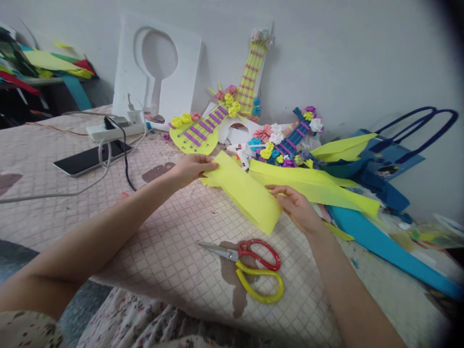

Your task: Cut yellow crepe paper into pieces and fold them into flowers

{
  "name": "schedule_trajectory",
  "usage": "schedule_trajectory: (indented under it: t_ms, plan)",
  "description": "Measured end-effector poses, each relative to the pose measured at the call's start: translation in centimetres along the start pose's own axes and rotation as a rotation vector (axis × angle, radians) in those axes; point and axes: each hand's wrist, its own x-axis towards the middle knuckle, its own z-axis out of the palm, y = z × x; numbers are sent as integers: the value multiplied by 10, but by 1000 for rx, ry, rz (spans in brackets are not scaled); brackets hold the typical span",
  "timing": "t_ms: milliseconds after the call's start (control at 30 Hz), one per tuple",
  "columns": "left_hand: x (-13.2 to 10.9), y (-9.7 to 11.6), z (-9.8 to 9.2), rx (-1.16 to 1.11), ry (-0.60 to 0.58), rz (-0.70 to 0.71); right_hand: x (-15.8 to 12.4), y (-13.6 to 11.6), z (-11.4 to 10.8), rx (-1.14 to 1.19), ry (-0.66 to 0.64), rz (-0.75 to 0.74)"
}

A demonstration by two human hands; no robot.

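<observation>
A folded piece of yellow crepe paper (250, 195) is held up over the table between my hands. My left hand (192, 169) pinches its upper left end between thumb and fingers. At the right edge, my right hand (295, 205) grips the paper, its fingertips partly behind it. Below the paper lie scissors (241, 266) with one red and one yellow handle, their blades slightly apart and pointing left. Longer yellow crepe strips (308, 181) lie just behind my right hand.
Paper guitars decorated with crumpled flowers, one yellow (195, 130) and one blue (290, 145), stand behind, near a white glue gun (242, 152). A tablet (92, 157), power strip (116, 128) and cables occupy the left. Blue crepe paper (391, 246) and a blue bag (384, 164) are right.
</observation>
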Motion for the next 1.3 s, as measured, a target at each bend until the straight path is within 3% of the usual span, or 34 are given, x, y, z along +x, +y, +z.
schedule_trajectory:
  t_ms: [67, 133, 167, 200, 300, 333, 467, 733, 833, 900, 1067, 1133, 1300]
  plan:
    - [2, 4, -5, -100, 50, 31, 2, 2, -2, 3, 269, -60]
    - [4, 10, -10, -188, 110, 86, -1, 0, -2, -63, 390, -90]
    - [5, 13, -13, -226, 139, 116, -4, -4, 1, -121, 338, -93]
    - [7, 16, -16, -261, 165, 144, -9, -9, 5, -186, 192, -85]
    - [10, 24, -24, -366, 202, 206, -29, -27, 24, -428, -477, -25]
    - [11, 25, -26, -392, 206, 214, -36, -32, 32, -531, -616, -20]
    - [13, 29, -32, -435, 247, 198, -58, -46, 52, -831, -609, -44]
    - [9, 37, -30, -472, 218, 175, -72, -49, 58, -872, -624, -22]
    - [3, 43, -26, -454, 208, 194, -63, -46, 46, -782, -566, -30]
    - [0, 48, -25, -461, 186, 234, -53, -41, 28, -761, -459, -15]
    - [-5, 53, -23, -498, 156, 283, -23, 0, -22, -932, 52, 31]
    - [-6, 52, -21, -506, 133, 278, -13, 24, -33, -987, 185, 33]
    - [-12, 49, -12, -510, 48, 297, -1, 59, -42, -1001, 225, -8]
